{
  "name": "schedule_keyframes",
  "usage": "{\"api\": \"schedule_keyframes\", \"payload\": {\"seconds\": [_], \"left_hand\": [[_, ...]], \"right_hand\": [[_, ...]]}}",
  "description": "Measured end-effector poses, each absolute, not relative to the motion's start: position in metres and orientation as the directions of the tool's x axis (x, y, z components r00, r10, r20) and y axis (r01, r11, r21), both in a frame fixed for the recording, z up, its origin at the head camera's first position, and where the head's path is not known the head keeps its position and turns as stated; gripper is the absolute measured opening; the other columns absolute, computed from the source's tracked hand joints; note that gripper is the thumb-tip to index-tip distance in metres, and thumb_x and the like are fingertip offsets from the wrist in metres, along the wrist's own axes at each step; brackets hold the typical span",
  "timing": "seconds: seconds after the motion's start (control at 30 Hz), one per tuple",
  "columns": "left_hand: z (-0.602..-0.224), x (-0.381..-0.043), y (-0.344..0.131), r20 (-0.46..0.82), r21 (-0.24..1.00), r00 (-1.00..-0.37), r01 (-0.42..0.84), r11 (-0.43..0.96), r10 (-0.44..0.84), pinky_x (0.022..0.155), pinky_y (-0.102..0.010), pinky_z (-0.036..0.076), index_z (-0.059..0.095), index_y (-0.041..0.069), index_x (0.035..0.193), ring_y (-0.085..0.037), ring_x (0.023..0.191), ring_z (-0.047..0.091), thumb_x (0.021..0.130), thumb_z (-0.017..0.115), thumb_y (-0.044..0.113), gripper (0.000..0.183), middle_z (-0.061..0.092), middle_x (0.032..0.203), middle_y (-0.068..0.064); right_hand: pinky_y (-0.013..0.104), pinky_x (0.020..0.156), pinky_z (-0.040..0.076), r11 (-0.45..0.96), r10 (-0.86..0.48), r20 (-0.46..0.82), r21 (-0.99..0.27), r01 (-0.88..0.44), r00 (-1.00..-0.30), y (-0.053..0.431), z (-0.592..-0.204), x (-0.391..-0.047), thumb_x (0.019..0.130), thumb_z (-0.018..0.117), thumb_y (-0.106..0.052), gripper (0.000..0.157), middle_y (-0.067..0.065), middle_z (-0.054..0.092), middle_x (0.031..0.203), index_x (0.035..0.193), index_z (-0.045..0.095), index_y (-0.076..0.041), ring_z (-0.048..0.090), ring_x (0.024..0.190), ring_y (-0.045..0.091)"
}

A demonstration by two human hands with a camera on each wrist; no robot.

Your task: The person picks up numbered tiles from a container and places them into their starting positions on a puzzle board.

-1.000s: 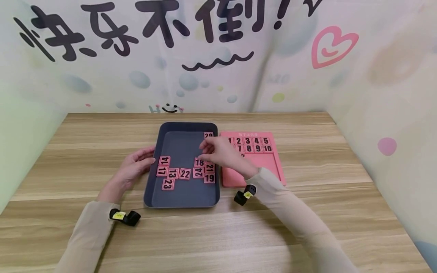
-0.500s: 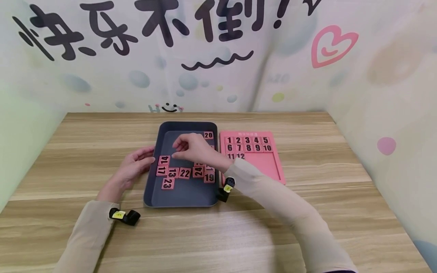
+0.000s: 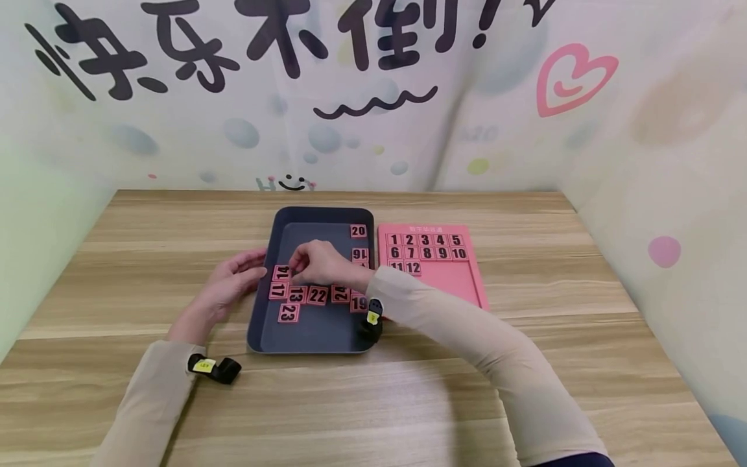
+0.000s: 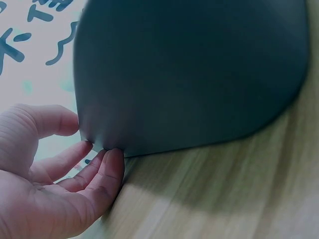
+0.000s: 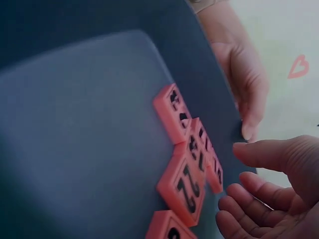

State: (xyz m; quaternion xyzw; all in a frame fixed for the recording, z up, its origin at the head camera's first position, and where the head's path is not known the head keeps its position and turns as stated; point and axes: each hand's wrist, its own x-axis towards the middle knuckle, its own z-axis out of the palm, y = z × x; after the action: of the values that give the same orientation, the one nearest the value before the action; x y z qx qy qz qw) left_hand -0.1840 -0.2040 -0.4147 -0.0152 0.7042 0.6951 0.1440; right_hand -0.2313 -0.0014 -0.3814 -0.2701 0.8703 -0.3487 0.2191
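A dark blue-grey tray holds several loose pink number tiles. My left hand rests against its left outer side, fingertips touching the wall. Over the tray's left half is my right hand, its thumb and fingers apart with nothing between them in the right wrist view. Its fingertips come right beside tile 14 and above tile 13. Tile 17, tile 23 and tile 22 lie close by. The right forearm hides part of the tile group at the tray's right.
Right of the tray lies a pink puzzle board with tiles 1 to 12 set in order, partly covered by the right sleeve. Tile 20 and tile 16 are along the tray's right wall. A printed backdrop stands behind the wooden table.
My right hand has moved left across the tray, from beside tile 18 to tiles 14 and 13. The left hand has stayed at the tray's side.
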Motion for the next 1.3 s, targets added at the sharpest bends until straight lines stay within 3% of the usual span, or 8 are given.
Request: {"api": "schedule_keyframes", "payload": {"seconds": [0.17, 0.37, 0.8, 1.3], "left_hand": [[-0.414, -0.184, -0.204, -0.232, 0.973, -0.957, -0.229, 0.040, 0.174, 0.082, -0.017, 0.047, 0.027, -0.008, 0.143, -0.001, 0.100, 0.054, 0.094, 0.051, 0.004, 0.056, 0.050, 0.124, -0.006], [-0.415, -0.184, -0.205, -0.237, 0.971, -0.956, -0.234, 0.040, 0.171, 0.083, -0.017, 0.047, 0.027, -0.007, 0.143, -0.001, 0.100, 0.054, 0.094, 0.052, 0.005, 0.056, 0.049, 0.125, -0.008], [-0.417, -0.184, -0.206, -0.224, 0.974, -0.959, -0.225, 0.014, 0.176, 0.083, -0.017, 0.047, 0.028, -0.009, 0.142, -0.002, 0.101, 0.054, 0.093, 0.053, 0.004, 0.056, 0.052, 0.121, -0.003], [-0.418, -0.184, -0.205, -0.217, 0.976, -0.961, -0.217, 0.019, 0.170, 0.082, -0.017, 0.047, 0.029, -0.009, 0.141, -0.002, 0.100, 0.054, 0.093, 0.055, 0.005, 0.057, 0.053, 0.117, 0.001]], "right_hand": [[0.018, 0.067, 0.044, 0.634, -0.632, -0.244, -0.708, -0.311, -0.735, 0.000, -0.386, -0.230, 0.076, 0.078, -0.011, 0.024, 0.002, 0.062, 0.087, 0.098, 0.068, -0.007, 0.054, 0.078, 0.011], [0.018, 0.067, 0.042, 0.657, -0.673, -0.262, -0.641, -0.396, -0.692, 0.000, -0.386, -0.226, 0.072, 0.081, -0.010, 0.029, 0.003, 0.060, 0.088, 0.098, 0.066, -0.007, 0.052, 0.080, 0.013], [0.019, 0.052, 0.042, 0.682, -0.685, -0.261, -0.558, -0.473, -0.680, -0.003, -0.385, -0.222, 0.072, 0.078, -0.006, 0.022, 0.001, 0.057, 0.074, 0.089, 0.064, -0.007, 0.052, 0.061, 0.011], [0.018, 0.065, 0.043, 0.581, -0.739, -0.144, -0.632, -0.513, -0.659, 0.016, -0.363, -0.228, 0.077, 0.074, -0.006, 0.027, 0.004, 0.059, 0.087, 0.103, 0.065, -0.005, 0.053, 0.076, 0.013]]}}
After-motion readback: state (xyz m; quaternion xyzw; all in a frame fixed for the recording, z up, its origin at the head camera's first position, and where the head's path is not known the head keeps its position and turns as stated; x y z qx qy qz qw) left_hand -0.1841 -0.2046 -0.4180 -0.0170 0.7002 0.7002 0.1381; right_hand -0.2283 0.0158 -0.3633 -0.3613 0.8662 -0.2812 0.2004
